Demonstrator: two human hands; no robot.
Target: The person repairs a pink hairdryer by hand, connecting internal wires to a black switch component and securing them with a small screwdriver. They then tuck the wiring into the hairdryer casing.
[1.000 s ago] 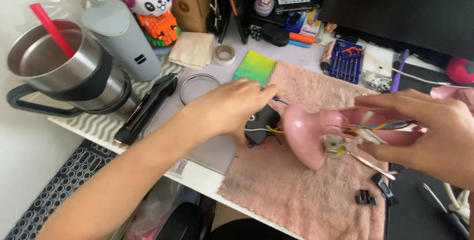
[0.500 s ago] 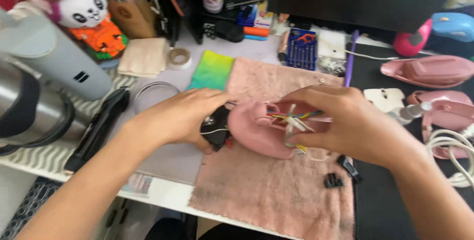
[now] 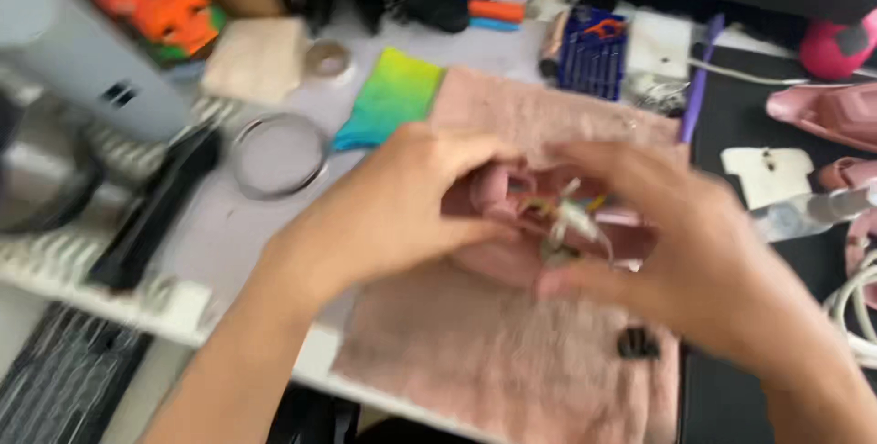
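Head view is blurred now, and the steel mug seen earlier has slid out of frame at the left as both hands drew closer together. The left hand (image 3: 393, 216) curls around the near side of a pink plastic shell (image 3: 548, 234) — the right hand (image 3: 676, 261) grips its other side, fingers bent over loose coloured wires (image 3: 571, 216). The shell sits above a fuzzy pink towel (image 3: 493, 362) on the desk (image 3: 228, 225). Free room lies left, near a round wire ring (image 3: 279, 153) and a green-yellow pad (image 3: 388, 101).
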